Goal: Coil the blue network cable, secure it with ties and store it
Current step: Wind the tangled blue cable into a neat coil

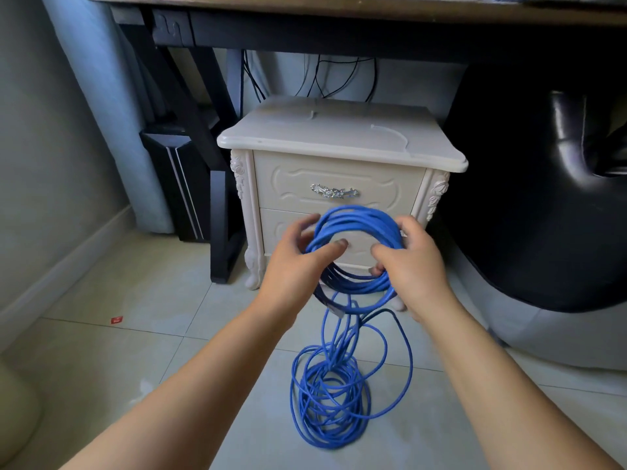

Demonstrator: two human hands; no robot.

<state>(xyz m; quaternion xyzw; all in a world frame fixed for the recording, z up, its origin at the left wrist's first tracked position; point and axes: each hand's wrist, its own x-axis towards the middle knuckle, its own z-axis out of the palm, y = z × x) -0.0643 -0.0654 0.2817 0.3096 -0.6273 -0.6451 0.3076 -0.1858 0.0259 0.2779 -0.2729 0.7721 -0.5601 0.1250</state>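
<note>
Blue network cable [356, 213] is partly wound into a round coil held upright in the air at the middle of the view, in front of the lower drawer of a cream nightstand [339, 144]. The left hand [298, 262] grips the coil at its 9 o'clock side, fingers curled round the strands and thumb laid across the front. The right hand [415, 266] grips it at 3 o'clock, thumb inside the ring and fingers wrapped behind. From the coil's 6 o'clock edge several strands drop to a loose heap [329, 401] of the same cable, lying in tangled loops on the tiled floor [135, 293] between the forearms.

The nightstand stands at 12 o'clock under a wooden desk [305, 5]. Its upper drawer carries a silver handle [334, 191], and two thin pale strips lie on its top; what they are cannot be told. Black wires [339, 72] hang behind it. A black chair [543, 215] fills the 3 o'clock side. A small red scrap [116, 319] lies on the tiles at 8 o'clock.
</note>
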